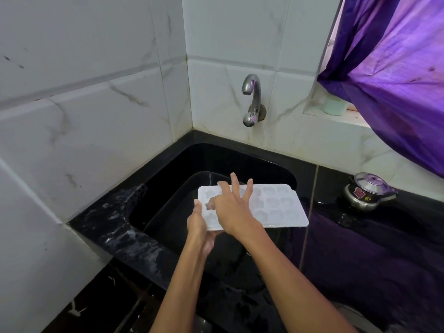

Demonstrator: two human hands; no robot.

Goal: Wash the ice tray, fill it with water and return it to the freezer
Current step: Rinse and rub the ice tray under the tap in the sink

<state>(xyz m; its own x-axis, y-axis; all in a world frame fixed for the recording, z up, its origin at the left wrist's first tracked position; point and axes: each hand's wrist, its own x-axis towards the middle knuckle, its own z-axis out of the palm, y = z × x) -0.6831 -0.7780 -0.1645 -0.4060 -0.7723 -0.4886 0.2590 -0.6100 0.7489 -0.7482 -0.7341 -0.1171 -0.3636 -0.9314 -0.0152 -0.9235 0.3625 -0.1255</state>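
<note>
A white plastic ice tray [276,205] with several shaped cavities hangs level over the black sink [168,169]. My left hand [199,224] grips the tray's near left edge, thumb on top and fingers underneath. My right hand [233,205] lies on the tray's left half with its fingers spread, fingertips pressed into the cavities. The steel tap [251,97] sticks out of the tiled wall above the sink, and no water runs from it.
Black wet counter [115,224] surrounds the sink. A small steel pot with a lid [367,191] stands on the counter at the right. A purple curtain [396,80] hangs at the upper right over a window sill with a pale green cup [335,105].
</note>
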